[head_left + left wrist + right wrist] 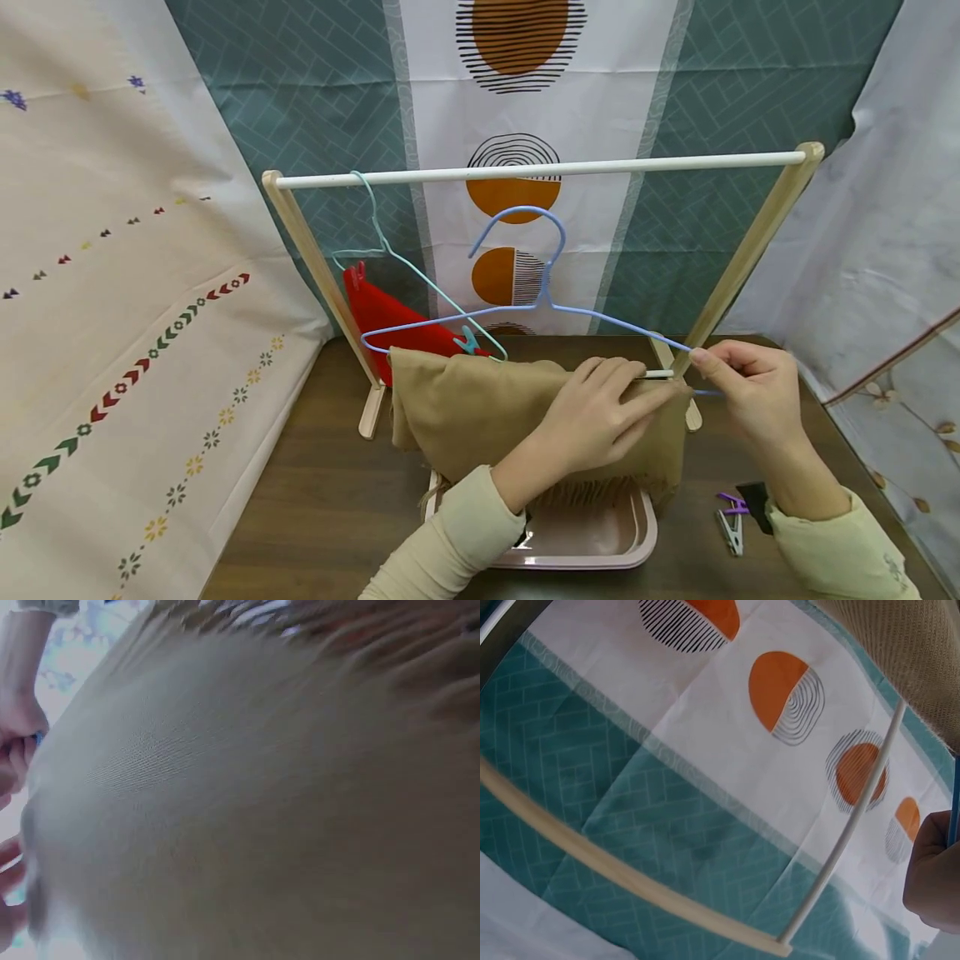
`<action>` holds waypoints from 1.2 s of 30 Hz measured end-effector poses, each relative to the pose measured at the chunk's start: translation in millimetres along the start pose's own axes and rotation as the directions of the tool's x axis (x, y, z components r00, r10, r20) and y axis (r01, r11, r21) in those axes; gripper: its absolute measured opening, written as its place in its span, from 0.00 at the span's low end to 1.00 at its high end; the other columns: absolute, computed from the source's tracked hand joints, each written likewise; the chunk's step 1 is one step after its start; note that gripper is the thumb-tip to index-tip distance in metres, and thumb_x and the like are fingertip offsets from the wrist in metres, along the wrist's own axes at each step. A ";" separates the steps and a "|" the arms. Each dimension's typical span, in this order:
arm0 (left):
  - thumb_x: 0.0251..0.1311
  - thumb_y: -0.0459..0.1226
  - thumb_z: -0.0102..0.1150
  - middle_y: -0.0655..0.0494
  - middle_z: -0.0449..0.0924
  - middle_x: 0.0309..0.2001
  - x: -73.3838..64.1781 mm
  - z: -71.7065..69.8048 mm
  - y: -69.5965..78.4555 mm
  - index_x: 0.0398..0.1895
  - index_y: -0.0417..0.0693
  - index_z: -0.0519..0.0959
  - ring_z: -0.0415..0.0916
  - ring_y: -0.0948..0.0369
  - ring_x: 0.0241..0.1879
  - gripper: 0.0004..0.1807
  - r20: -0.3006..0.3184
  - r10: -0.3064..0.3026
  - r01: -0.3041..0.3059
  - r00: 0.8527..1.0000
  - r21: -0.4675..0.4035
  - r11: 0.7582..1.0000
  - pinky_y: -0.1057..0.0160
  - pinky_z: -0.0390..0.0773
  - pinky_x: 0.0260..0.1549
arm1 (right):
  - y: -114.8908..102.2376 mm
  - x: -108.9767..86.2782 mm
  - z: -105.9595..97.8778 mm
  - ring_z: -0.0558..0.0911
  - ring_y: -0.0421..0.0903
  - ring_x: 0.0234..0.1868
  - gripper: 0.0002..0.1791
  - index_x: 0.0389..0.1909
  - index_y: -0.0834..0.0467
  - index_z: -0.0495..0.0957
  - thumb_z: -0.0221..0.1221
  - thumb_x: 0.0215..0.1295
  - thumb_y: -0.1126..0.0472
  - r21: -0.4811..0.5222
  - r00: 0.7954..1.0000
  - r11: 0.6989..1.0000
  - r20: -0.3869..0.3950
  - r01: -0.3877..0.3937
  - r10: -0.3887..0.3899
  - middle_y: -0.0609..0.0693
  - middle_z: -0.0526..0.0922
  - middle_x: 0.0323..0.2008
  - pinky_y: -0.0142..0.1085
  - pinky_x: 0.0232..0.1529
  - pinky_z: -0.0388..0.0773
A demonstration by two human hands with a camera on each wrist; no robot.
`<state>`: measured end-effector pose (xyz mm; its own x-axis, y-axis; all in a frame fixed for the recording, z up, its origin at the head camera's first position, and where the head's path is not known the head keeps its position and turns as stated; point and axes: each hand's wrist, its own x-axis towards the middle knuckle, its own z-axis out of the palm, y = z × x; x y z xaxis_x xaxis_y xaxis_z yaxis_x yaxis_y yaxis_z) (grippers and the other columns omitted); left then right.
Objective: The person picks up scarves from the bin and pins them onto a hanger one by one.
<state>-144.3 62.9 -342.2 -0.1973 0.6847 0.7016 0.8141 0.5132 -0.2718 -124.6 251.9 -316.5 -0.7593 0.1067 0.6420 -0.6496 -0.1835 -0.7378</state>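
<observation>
A tan fringed scarf (480,400) drapes over the lower bar of a blue hanger (592,313), whose hook is off the rack's rod in the head view. My left hand (600,408) grips the scarf near its right end, fingers bent over the top fold. My right hand (757,392) pinches the right corner of the hanger between thumb and fingers. In the left wrist view the scarf (240,795) fills most of the picture. At the right edge of the right wrist view, the right hand (934,874) holds the blue wire.
A rack with a white rod (600,168) and wooden legs stands behind. On its left hangs a mint hanger (416,271) with red cloth (405,329) clipped on. A pink basin (637,546) sits under the scarf; purple (733,502) and white (731,533) clothespins lie right.
</observation>
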 end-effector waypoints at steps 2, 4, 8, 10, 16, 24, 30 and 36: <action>0.57 0.37 0.47 0.53 0.75 0.38 -13.0 -5.0 -4.2 0.45 0.50 0.80 0.72 0.59 0.38 0.15 -0.190 -0.012 0.004 0.982 -0.047 0.999 0.65 0.71 0.42 | -1.5 0.2 -3.5 0.66 0.39 0.17 0.16 0.16 0.68 0.79 0.51 0.49 0.87 0.006 1.000 1.000 -0.011 0.000 0.000 0.48 0.74 0.13 0.26 0.18 0.62; 0.53 0.34 0.50 0.51 0.76 0.34 -29.6 -11.4 -10.5 0.36 0.44 0.82 0.73 0.57 0.34 0.11 -0.363 -0.063 0.033 0.930 -0.089 0.996 0.63 0.73 0.38 | -2.9 0.5 -7.3 0.66 0.39 0.17 0.15 0.17 0.68 0.79 0.51 0.49 0.87 0.009 1.000 1.000 -0.031 -0.002 0.003 0.48 0.75 0.13 0.25 0.18 0.62; 0.50 0.33 0.57 0.49 0.73 0.26 -71.2 -23.4 -25.0 0.23 0.38 0.77 0.70 0.55 0.26 0.06 -0.585 -0.244 0.191 0.774 -0.152 0.970 0.62 0.70 0.27 | -4.9 2.4 -15.2 0.68 0.40 0.17 0.15 0.17 0.70 0.79 0.50 0.48 0.88 0.053 0.997 0.999 -0.075 -0.006 0.010 0.50 0.76 0.13 0.25 0.19 0.64; 0.48 0.34 0.60 0.48 0.70 0.25 -94.5 -27.7 -31.3 0.22 0.36 0.73 0.67 0.53 0.25 0.09 -0.600 -0.373 0.309 0.708 -0.211 0.927 0.61 0.67 0.27 | -5.8 4.3 -19.2 0.69 0.39 0.17 0.15 0.16 0.70 0.79 0.50 0.48 0.88 0.059 0.996 0.998 -0.093 0.002 0.004 0.50 0.76 0.13 0.25 0.19 0.65; 0.41 0.46 0.69 0.50 0.72 0.29 -146.9 -39.0 -38.3 0.32 0.37 0.72 0.69 0.57 0.30 0.24 -0.209 -0.803 0.739 0.559 -0.315 0.596 0.62 0.70 0.29 | -6.8 9.4 -26.0 0.72 0.40 0.16 0.16 0.15 0.70 0.78 0.48 0.47 0.89 0.096 0.991 0.995 -0.136 0.015 -0.002 0.52 0.77 0.12 0.25 0.20 0.69; 0.43 0.32 0.68 0.57 0.71 0.18 -160.4 -39.8 -46.5 0.20 0.42 0.75 0.67 0.65 0.19 0.09 0.118 -0.826 0.803 0.550 -0.345 0.485 0.69 0.68 0.18 | -8.7 14.1 -27.5 0.71 0.40 0.15 0.15 0.14 0.71 0.77 0.48 0.47 0.88 0.128 0.988 0.992 -0.157 0.016 0.004 0.52 0.76 0.11 0.25 0.18 0.67; 0.45 0.22 0.60 0.58 0.67 0.13 -170.6 -42.4 -53.1 0.20 0.40 0.69 0.62 0.71 0.14 0.11 -0.023 -0.760 0.656 0.649 -0.489 0.575 0.73 0.65 0.11 | -10.7 15.3 -31.7 0.69 0.41 0.16 0.15 0.15 0.73 0.77 0.48 0.48 0.89 0.192 0.988 0.981 -0.151 0.022 0.008 0.53 0.75 0.11 0.26 0.19 0.68; 0.43 0.25 0.61 0.52 0.72 0.22 -167.1 -59.5 -60.3 0.29 0.37 0.70 0.70 0.62 0.21 0.10 -0.077 -0.704 0.640 0.706 -0.355 0.681 0.67 0.71 0.19 | -11.3 15.6 -32.6 0.72 0.41 0.17 0.15 0.17 0.73 0.78 0.47 0.48 0.89 0.197 0.995 0.979 -0.094 0.047 -0.029 0.53 0.77 0.13 0.26 0.21 0.70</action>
<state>-127.9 -113.3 -404.0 -0.6702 0.0821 0.7376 0.6219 0.6045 0.4978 -130.4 287.6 -304.9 -0.7404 0.2038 0.6406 -0.6644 -0.3671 -0.6510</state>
